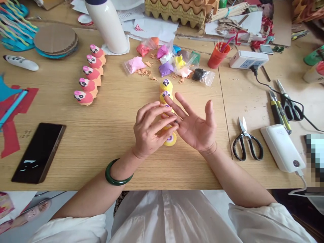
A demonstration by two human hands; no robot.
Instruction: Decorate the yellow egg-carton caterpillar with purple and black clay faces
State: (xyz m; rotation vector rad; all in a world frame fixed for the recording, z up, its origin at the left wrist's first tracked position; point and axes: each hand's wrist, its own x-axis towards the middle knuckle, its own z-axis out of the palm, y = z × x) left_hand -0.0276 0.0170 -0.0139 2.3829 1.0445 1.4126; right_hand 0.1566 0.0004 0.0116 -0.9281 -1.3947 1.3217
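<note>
Both hands meet above a row of yellow clay-covered egg-carton cups [166,85] with purple and black details, hiding its middle. My left hand [154,130] has thumb and fingertips close together at the fingers of the other hand; a small dark bit shows near there, too small to name. Palm up, my right hand [194,125] has its fingers spread and its thumb raised. A second row of cups, covered in pink and red [87,84], stands to the left. Bags of coloured clay [166,68] and orange scraps [143,71] lie beyond the hands.
Scissors [244,135], a white power bank [282,146] and a power strip [248,60] are on the right. A phone [37,153] lies at left. Farther back stand a white bottle [108,27], a red cup [218,55] and stacked egg cartons [177,13].
</note>
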